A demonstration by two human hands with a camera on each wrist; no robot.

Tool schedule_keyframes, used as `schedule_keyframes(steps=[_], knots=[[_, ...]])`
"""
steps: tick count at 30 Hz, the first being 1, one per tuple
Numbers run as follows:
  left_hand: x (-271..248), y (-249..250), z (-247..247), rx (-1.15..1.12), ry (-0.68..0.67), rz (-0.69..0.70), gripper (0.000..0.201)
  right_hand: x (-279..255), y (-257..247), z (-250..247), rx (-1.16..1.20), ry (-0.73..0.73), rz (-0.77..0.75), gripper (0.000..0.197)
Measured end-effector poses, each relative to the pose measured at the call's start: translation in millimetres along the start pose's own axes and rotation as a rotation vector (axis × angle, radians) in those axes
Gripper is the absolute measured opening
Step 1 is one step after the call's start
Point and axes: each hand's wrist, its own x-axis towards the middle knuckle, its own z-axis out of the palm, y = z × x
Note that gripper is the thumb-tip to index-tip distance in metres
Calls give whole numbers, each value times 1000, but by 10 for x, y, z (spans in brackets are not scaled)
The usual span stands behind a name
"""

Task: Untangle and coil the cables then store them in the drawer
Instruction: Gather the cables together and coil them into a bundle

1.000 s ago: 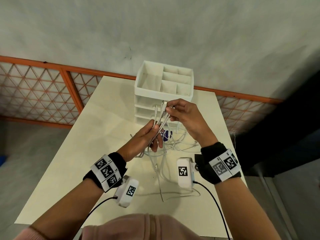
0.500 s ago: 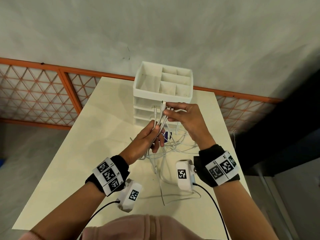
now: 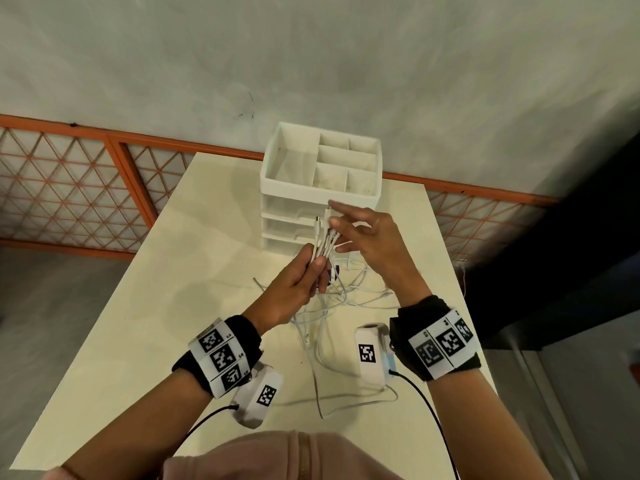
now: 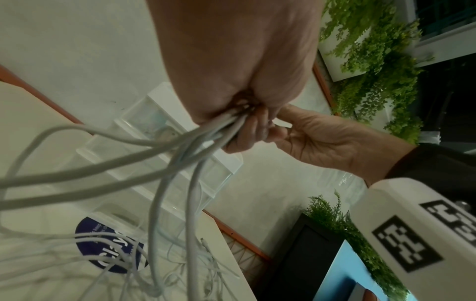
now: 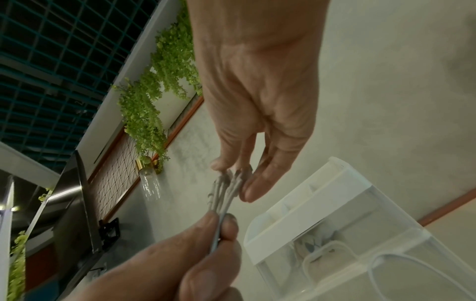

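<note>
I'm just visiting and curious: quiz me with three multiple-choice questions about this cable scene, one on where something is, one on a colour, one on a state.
1. Where is the white drawer organizer?
A. at the table's far edge
B. on the floor
C. in the person's lap

2. What colour are the cables?
A. black
B. white
C. red

3. What is the left hand doing?
A. lying flat on the table
B. gripping a bundle of cables
C. pulling a drawer

Answers: 1 A, it stands beyond both hands near the wall. 2 B, every strand looks white. 3 B, its fingers curl round the bundle, while the right hand fingers the plug ends.
</note>
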Motion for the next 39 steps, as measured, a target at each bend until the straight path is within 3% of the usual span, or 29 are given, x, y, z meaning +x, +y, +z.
schedule_keyframes(steps=[6, 15, 25, 29, 33, 39], knots=[[-2, -26, 52, 26, 3, 23, 27, -41, 1, 9, -79, 57, -51, 26], [-20, -42, 116, -101, -15, -96, 23, -103, 23, -13, -74, 132, -175, 22], [-37, 34, 160, -146, 51, -71, 28, -133, 19, -120, 132, 110, -70, 12], [-33, 46, 193, -139, 57, -42, 28, -109, -34, -188, 77, 62, -28, 10], [2, 37, 208, -129, 58, -41, 23, -85, -15, -213, -15, 53, 10, 24], [3, 21, 234, -81, 32, -10, 25, -76, -35, -202, -41, 122, -42, 12]])
